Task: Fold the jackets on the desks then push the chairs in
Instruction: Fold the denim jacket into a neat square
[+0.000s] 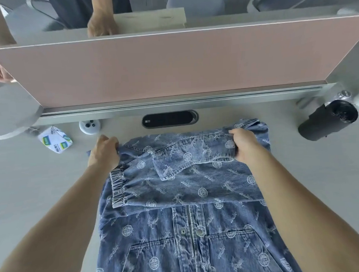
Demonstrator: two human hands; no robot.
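Head view: patterned denim jacket [184, 198] spread on the worktop [42, 195].
Left hand [104, 153] at 10 o'clock and right hand [244, 146] at 2 o'clock each grip the jacket's far edge, sleeves folded across; pink divider [170, 63] at 12 o'clock.

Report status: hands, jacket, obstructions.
Left hand and right hand both grip far edge of blue patterned denim jacket. Sleeves folded across. Black cylinder lies right, apart.

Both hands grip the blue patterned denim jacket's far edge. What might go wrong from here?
The sleeve folded across the blue patterned denim jacket, elastic cuff near the left hand, may slide out when that edge is lifted. The black cylindrical bottle by the right hand could get knocked.
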